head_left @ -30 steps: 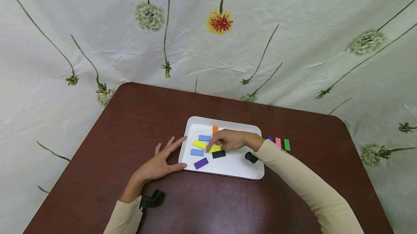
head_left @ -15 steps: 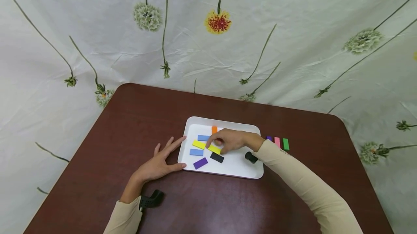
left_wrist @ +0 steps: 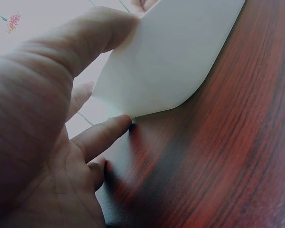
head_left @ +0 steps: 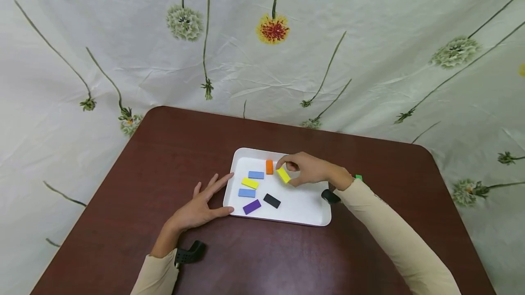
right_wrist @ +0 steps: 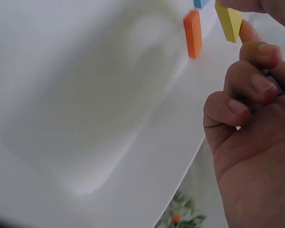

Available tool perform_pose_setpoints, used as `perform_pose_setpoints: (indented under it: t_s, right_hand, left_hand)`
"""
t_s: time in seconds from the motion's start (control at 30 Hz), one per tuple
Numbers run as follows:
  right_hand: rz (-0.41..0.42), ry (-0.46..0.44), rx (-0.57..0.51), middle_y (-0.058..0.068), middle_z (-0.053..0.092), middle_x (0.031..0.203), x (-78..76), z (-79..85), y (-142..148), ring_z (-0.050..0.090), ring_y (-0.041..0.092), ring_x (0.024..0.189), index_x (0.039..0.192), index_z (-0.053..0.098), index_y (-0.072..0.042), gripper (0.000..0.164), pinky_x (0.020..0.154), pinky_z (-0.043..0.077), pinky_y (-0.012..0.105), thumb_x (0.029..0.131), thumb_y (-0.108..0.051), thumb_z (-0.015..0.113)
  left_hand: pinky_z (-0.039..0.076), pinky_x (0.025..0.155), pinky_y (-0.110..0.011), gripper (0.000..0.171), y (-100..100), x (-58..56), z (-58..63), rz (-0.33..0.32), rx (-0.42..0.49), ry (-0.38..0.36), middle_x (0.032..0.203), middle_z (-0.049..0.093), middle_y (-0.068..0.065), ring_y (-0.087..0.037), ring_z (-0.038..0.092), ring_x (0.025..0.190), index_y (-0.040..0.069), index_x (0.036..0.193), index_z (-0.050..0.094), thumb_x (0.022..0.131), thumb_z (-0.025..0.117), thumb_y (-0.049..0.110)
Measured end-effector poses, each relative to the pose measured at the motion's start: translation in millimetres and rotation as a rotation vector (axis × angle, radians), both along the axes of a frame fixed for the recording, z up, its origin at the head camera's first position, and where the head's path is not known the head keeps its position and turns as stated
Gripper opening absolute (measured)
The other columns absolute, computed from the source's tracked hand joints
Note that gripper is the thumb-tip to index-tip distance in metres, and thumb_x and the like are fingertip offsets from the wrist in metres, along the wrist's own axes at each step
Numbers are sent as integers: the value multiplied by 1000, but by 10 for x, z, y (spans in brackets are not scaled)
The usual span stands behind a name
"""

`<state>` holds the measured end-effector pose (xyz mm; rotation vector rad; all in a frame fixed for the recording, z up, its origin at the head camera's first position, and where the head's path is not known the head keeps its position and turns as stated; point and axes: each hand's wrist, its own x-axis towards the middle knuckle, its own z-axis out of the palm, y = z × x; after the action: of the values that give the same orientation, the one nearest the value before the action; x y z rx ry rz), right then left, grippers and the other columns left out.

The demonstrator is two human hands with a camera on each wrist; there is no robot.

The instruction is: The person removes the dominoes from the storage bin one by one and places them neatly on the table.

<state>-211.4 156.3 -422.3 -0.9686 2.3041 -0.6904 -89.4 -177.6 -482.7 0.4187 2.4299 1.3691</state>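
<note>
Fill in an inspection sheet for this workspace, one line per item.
Surface: dark red-brown table, white tray on it.
Job's things: in the tray, orange block, two blue blocks, flat-lying yellow block, purple block, black block; a second yellow block is in hand.
Clutter: green piece off the tray, mostly hidden by the right arm.
Hands: left hand touches the tray's left edge, fingers spread; right hand pinches the second yellow block.
Cables: nothing seen.
Surroundings: pale flower-patterned cloth beyond the table.
</note>
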Motion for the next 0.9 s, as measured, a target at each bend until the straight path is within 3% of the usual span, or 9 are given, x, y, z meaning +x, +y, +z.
perform_pose_setpoints:
  t_s: [0.37, 0.6, 0.9]
  right_hand:
    - [-193, 54, -92, 5, 43, 80, 30, 145, 725, 42, 19, 76, 125, 63, -4, 45, 68, 35, 29, 83, -4, 79]
    - [-308, 96, -110, -1, 43, 79, 95, 101, 1170, 43, 13, 75, 122, 64, -5, 42, 68, 38, 27, 83, -4, 78]
    - [-381, 115, -131, 4, 42, 78, 294, -44, 1716, 40, 11, 69, 123, 60, 5, 41, 61, 35, 25, 85, 0, 76]
  left_hand:
    - [-17, 113, -68, 87, -6, 5, -3, -9, -3, 13, 165, 24, -13, -41, -1, 155, 32, 159, 28, 87, 78, 39]
    - [-17, 113, -68, 87, -6, 9, -6, -13, 4, 18, 165, 24, -13, -41, -1, 155, 32, 159, 28, 87, 78, 39]
    - [-17, 114, -67, 87, 3, 5, -10, -12, 15, 11, 165, 24, -13, -40, -1, 155, 33, 158, 29, 87, 78, 39]
